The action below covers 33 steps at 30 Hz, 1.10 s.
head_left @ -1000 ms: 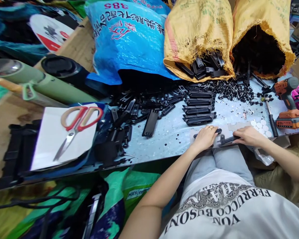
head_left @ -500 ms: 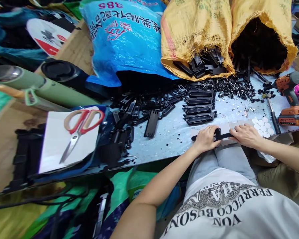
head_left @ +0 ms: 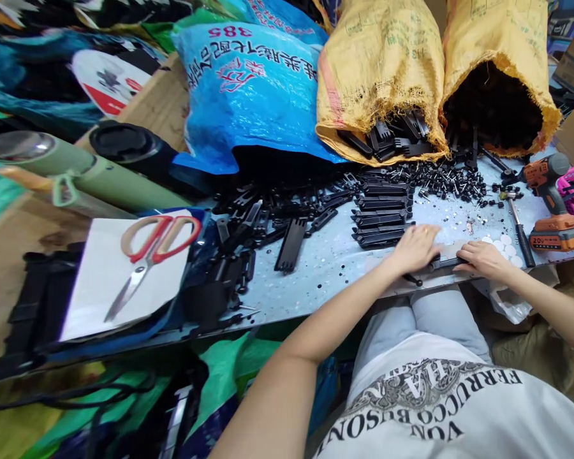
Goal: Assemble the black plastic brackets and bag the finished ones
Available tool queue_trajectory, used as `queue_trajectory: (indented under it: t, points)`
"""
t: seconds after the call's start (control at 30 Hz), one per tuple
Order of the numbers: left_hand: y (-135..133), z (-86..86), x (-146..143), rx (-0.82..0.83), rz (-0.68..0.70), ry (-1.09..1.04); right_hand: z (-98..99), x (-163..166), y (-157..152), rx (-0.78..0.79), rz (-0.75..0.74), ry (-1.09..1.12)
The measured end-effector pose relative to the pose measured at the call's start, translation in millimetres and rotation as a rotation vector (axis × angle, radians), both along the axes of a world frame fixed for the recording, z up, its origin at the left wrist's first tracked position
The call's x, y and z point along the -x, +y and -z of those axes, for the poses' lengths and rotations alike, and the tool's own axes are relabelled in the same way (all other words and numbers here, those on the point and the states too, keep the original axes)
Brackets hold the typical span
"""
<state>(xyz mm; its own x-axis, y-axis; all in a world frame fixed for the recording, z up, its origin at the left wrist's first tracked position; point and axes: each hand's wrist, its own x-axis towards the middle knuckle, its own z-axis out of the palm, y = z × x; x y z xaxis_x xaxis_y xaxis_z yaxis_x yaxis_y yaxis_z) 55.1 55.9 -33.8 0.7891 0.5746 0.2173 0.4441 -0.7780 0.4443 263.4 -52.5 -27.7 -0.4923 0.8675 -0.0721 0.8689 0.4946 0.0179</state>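
Note:
A long black plastic strip lies across a pale board at the table's front edge, between my two hands. My left hand is over its left end, thumb side against it and fingers reaching right; part of the grip is hidden. My right hand pinches the right end with bent fingers. Just below my left hand a thin black piece with a rounded end sticks out. Behind my left hand is a stack of black plastic parts. White round discs lie beyond my right hand.
An orange cordless drill and a hammer lie at the right. Scissors rest on white paper at the left. Yellow woven sacks and a blue sack stand behind loose black parts and small screws.
My left hand has shifted up and right, and its fingers have straightened. The curled black loop beside it no longer shows. My right hand stays at the strip's right end.

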Motion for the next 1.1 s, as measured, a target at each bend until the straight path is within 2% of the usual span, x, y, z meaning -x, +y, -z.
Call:
queue_trajectory:
  t: [0.07,0.17,0.23,0.3,0.4,0.53,0.57,0.63,0.67,0.73,0.83,0.9,1.0,1.1]
  points:
    - [33.1,-13.0,-27.3,0.029,-0.138,-0.024,8.5,-14.1,-4.5,0.017,0.01,0.04]
    - [76.3,-25.7,-59.2,0.033,-0.182,-0.041,11.4,-31.1,2.4,0.033,0.105,0.094]
    - [91.6,-27.9,-71.8,0.033,-0.185,-0.036,9.8,-44.4,20.9,-0.025,0.29,0.092]
    - [95.3,-27.4,-75.8,0.036,-0.19,-0.015,8.3,-61.5,47.8,-0.111,0.503,0.043]
    - [84.0,-28.7,-60.3,0.014,-0.203,0.059,10.3,-88.5,86.3,-0.129,0.653,-0.055]
    - [47.8,-36.1,1.8,-0.007,-0.321,0.116,14.6,-101.3,103.2,-0.08,0.6,-0.013]
    - [37.4,-37.0,20.4,0.032,-0.368,0.129,14.0,-97.4,100.5,-0.112,0.58,0.067]
    - [18.8,-35.6,53.5,0.153,-0.328,0.181,10.2,-80.5,89.1,-0.164,0.531,0.316]
    - [11.5,-33.5,66.3,0.214,-0.29,0.219,7.3,-68.3,81.6,-0.147,0.502,0.462]
    - [1.9,-28.2,82.9,0.296,-0.225,0.298,1.6,-40.0,65.8,0.004,0.444,0.719]
    - [-2.4,-24.3,88.4,0.282,-0.205,0.37,-2.7,-2.7,46.9,0.308,0.409,0.905]
    - [-2.6,-27.5,85.3,0.248,-0.183,0.407,-3.2,11.1,39.9,0.394,0.426,0.943]
    - [-4.6,-37.7,78.2,0.223,-0.127,0.498,-5.6,16.5,35.8,0.37,0.441,0.907]
    - [-9.1,-47.7,68.5,0.159,-0.083,0.585,-12.3,16.7,34.5,0.302,0.416,0.777]
